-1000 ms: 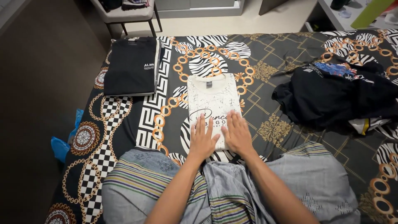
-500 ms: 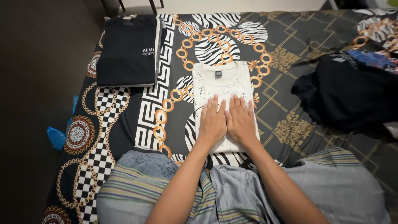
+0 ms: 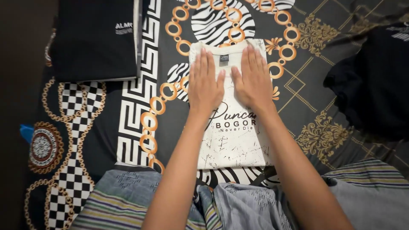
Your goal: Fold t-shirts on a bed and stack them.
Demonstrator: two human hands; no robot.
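In the head view both hands lie flat, fingers spread and palms down, on the far half of a folded white shirt (image 3: 232,127): the left hand (image 3: 205,83) beside the right hand (image 3: 253,79), either side of the small neck label. Neither hand grasps anything; they only press on the cloth. The shirt sits near the middle of the bed, its near edge close to the person's lap, which is covered by a striped grey wrap (image 3: 255,204). Judging by its shape, the shirt is already folded into a neat rectangle with straight sides, so the folding looks done and only flattening and setting it aside seem left. A folded black shirt (image 3: 96,40) lies toward the far left corner of the bed, well apart from the white one. A loose heap of dark clothes (image 3: 375,81) rests at the right edge, not folded. The bedspread (image 3: 140,115) is dark, printed with orange chain rings, zebra patches and black-and-white checks. Past the left edge the floor is dark, with a bit of something blue (image 3: 26,131).
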